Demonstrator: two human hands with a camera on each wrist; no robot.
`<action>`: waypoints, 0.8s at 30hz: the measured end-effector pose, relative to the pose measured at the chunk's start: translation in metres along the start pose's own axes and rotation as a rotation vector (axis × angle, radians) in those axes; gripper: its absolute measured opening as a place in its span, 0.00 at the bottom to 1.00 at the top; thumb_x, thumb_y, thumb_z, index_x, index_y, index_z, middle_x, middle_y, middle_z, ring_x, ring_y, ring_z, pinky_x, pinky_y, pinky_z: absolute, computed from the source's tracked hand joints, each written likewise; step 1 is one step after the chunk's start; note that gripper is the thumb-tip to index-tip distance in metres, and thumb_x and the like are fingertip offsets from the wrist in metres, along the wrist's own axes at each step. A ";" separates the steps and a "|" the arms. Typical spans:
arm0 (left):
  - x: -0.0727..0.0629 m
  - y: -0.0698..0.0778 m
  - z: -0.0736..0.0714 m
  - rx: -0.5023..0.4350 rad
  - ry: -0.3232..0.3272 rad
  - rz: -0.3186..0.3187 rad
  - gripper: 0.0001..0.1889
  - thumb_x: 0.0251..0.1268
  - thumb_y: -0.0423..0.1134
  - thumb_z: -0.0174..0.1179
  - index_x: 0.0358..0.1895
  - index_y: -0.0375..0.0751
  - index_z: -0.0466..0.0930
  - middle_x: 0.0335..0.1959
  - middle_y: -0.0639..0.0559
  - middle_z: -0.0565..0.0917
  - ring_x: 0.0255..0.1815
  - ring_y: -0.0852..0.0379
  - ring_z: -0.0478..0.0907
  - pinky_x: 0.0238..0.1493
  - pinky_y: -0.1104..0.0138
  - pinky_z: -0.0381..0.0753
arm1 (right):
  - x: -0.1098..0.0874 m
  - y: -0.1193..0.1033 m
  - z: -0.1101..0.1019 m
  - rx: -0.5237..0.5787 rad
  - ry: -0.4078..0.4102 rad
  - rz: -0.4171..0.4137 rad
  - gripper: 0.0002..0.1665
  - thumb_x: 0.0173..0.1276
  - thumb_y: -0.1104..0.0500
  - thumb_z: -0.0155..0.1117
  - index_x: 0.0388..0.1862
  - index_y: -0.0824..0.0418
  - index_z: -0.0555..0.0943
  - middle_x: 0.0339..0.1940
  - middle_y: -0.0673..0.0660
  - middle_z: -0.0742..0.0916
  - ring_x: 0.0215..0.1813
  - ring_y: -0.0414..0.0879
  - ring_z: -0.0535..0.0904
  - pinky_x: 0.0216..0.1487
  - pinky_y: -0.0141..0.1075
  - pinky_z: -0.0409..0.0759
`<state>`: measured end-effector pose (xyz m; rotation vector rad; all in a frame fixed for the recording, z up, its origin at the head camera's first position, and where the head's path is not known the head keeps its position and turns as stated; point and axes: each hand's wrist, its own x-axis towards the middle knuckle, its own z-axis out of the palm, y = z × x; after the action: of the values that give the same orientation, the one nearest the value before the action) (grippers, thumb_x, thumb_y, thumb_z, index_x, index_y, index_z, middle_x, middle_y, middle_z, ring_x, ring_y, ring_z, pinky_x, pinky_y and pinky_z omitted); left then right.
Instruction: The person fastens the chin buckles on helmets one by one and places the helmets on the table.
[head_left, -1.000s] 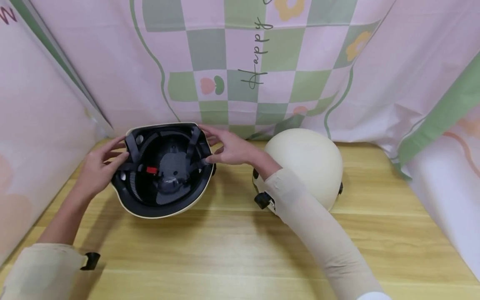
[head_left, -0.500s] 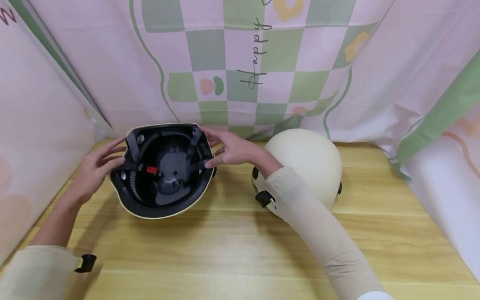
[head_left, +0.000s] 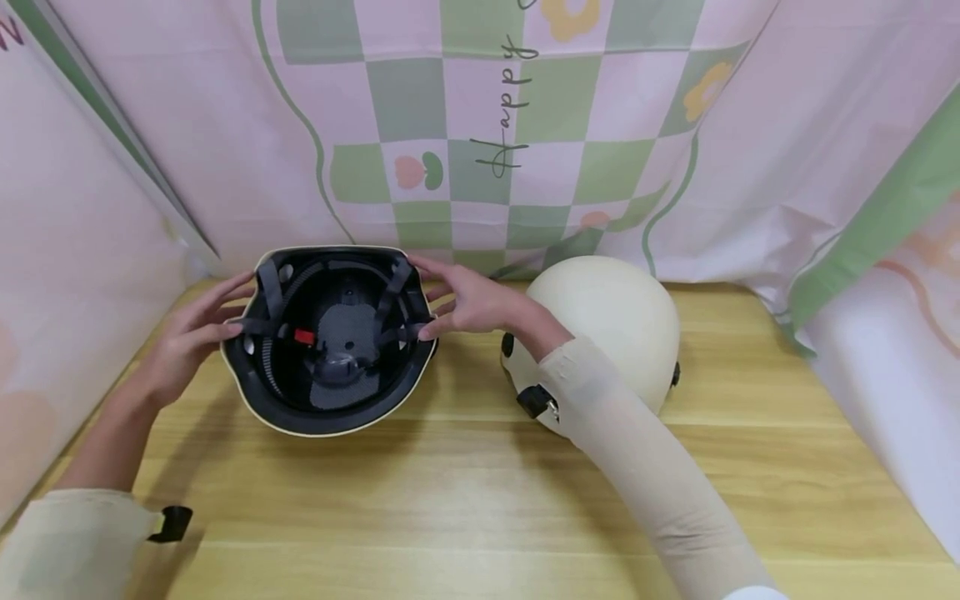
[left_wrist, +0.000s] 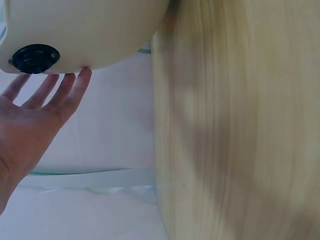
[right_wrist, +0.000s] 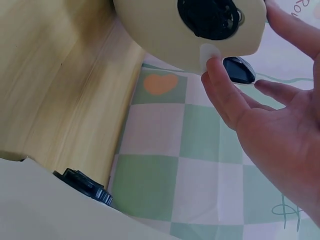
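An upturned cream helmet (head_left: 330, 421) shows its black lining, dark chin straps (head_left: 395, 286) and a red buckle (head_left: 303, 337) in the head view. My left hand (head_left: 178, 343) holds its left side, thumb at the rim and fingers against the outer shell. On the opposite side, my right hand (head_left: 480, 302) grips the rim, its thumb beside the strap and fingers behind the shell. The left wrist view shows left fingertips (left_wrist: 86, 70) touching the shell near a round black fitting (left_wrist: 36, 58). Another such fitting (right_wrist: 209, 17) sits above the right fingers in the right wrist view.
A second cream helmet (head_left: 600, 308), dome up, stands to the right, partly covered by my right forearm. Both helmets are on a wooden table (head_left: 450, 500). A patterned curtain (head_left: 480, 108) hangs along the back and sides.
The held helmet has shifted slightly to the right. My left thumb has slid outward and down along the rim; my right hand moved a little right with the helmet.
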<state>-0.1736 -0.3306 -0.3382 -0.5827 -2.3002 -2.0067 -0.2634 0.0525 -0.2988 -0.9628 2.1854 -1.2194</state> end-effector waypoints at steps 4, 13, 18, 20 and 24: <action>0.001 0.000 0.000 -0.018 -0.019 -0.007 0.32 0.76 0.23 0.45 0.80 0.49 0.66 0.68 0.57 0.69 0.63 0.65 0.72 0.53 0.77 0.77 | -0.002 0.001 0.002 0.010 0.006 0.025 0.65 0.63 0.69 0.76 0.87 0.56 0.45 0.82 0.66 0.62 0.76 0.61 0.69 0.72 0.50 0.73; 0.006 0.005 0.005 -0.078 -0.007 0.034 0.34 0.74 0.20 0.42 0.77 0.51 0.70 0.66 0.52 0.70 0.57 0.62 0.77 0.52 0.75 0.78 | -0.006 0.005 0.008 0.008 0.051 0.037 0.64 0.62 0.69 0.77 0.87 0.59 0.46 0.78 0.68 0.68 0.74 0.62 0.71 0.71 0.48 0.74; 0.008 0.009 0.007 -0.068 0.014 0.051 0.34 0.71 0.19 0.42 0.76 0.50 0.71 0.66 0.52 0.71 0.60 0.60 0.75 0.53 0.75 0.77 | -0.007 0.011 0.013 0.057 0.070 0.037 0.65 0.61 0.70 0.78 0.86 0.59 0.47 0.77 0.69 0.67 0.74 0.63 0.70 0.72 0.52 0.72; 0.008 0.012 0.007 -0.057 0.014 0.047 0.34 0.71 0.20 0.42 0.76 0.50 0.71 0.66 0.52 0.71 0.61 0.59 0.74 0.53 0.75 0.77 | -0.008 0.012 0.016 0.066 0.072 0.032 0.67 0.59 0.70 0.79 0.87 0.58 0.46 0.76 0.70 0.67 0.74 0.64 0.70 0.72 0.53 0.72; 0.008 0.018 0.009 0.007 0.001 0.047 0.34 0.72 0.21 0.43 0.78 0.49 0.68 0.68 0.53 0.69 0.64 0.58 0.70 0.55 0.75 0.75 | -0.008 0.013 0.020 0.046 0.071 0.022 0.72 0.56 0.71 0.81 0.87 0.55 0.43 0.75 0.70 0.68 0.73 0.64 0.71 0.69 0.53 0.75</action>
<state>-0.1735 -0.3187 -0.3209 -0.6298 -2.2693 -1.9774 -0.2497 0.0523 -0.3200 -0.8875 2.2056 -1.3062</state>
